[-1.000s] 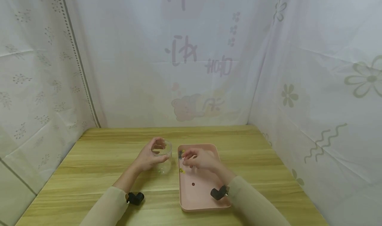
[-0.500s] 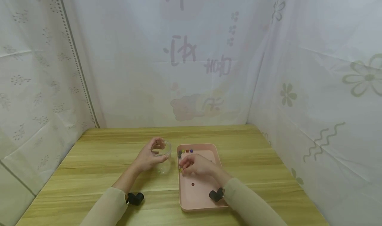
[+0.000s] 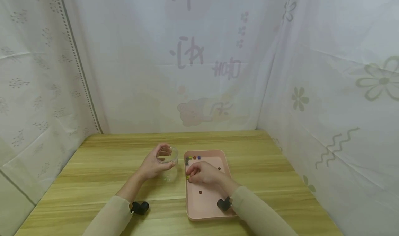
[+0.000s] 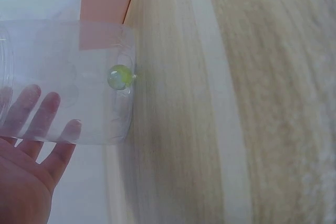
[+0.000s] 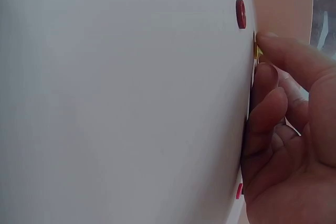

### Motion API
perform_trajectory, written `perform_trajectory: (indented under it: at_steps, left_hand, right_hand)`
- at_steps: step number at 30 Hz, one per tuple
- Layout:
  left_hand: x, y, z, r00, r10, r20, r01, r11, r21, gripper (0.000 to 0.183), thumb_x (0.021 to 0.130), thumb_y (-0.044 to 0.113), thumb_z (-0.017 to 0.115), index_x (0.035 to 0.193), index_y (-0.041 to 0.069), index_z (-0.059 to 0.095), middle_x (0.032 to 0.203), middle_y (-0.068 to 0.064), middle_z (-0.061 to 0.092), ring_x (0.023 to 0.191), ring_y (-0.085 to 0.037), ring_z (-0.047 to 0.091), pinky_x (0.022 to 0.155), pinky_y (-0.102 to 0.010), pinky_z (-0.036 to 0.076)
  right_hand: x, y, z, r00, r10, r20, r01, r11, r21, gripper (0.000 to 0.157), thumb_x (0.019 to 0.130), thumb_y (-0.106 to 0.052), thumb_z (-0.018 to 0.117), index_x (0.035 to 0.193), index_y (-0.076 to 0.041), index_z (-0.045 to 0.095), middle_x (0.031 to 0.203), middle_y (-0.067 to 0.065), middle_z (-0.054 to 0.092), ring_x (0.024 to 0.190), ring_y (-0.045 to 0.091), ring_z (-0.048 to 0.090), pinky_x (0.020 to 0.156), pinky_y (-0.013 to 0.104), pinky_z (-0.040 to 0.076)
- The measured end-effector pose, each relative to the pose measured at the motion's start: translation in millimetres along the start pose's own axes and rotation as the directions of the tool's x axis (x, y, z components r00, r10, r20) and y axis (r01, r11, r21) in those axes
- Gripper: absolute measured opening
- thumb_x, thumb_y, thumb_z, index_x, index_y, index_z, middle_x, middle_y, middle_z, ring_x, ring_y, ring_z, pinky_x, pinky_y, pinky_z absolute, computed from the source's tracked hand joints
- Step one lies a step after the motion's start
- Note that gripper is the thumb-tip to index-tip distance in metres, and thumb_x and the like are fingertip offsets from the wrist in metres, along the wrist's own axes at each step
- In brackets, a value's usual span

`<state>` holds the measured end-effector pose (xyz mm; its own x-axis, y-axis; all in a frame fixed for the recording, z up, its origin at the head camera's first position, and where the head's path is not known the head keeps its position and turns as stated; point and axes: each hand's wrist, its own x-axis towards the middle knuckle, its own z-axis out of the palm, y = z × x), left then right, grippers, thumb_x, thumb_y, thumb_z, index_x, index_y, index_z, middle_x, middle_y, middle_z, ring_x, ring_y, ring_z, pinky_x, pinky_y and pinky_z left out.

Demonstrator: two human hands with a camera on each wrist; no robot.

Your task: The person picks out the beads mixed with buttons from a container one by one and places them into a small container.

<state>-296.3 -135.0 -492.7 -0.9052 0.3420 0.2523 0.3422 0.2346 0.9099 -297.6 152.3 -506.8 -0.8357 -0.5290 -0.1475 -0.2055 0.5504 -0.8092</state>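
while left grip holds a jar, right grip narrowly straddles a yellow piece, pinch unclear. uneven pressure could flick it.

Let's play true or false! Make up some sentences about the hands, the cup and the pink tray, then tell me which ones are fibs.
1. The left hand holds a clear cup. True.
2. The cup stands inside the tray. False: it is beside it.
3. The right hand has its fingertips at a yellow piece. True.
4. Nothing blue shows anywhere. False: a blue piece lies in the tray.
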Motion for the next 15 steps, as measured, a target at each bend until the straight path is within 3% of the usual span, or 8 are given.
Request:
perform_trajectory:
  at_steps: [15]
  left_hand:
    - [-0.5, -0.1, 0.0, 1.0, -0.002, 0.012, 0.002, 1.0, 0.004, 0.07, 0.093, 0.016, 0.088, 0.149, 0.002, 0.049, 0.145, -0.034, 0.06, 0.137, -0.053, 0.059, 0.114, -0.071, 0.049]
  right_hand:
    - [1.0, 1.8, 1.8, 1.0, 0.005, -0.006, -0.005, 1.0, -0.002, 0.01, 0.098, -0.017, 0.081, 0.108, -0.015, 0.08, 0.091, -0.006, 0.075, 0.083, 0.008, 0.061, 0.075, 0.022, 0.049]
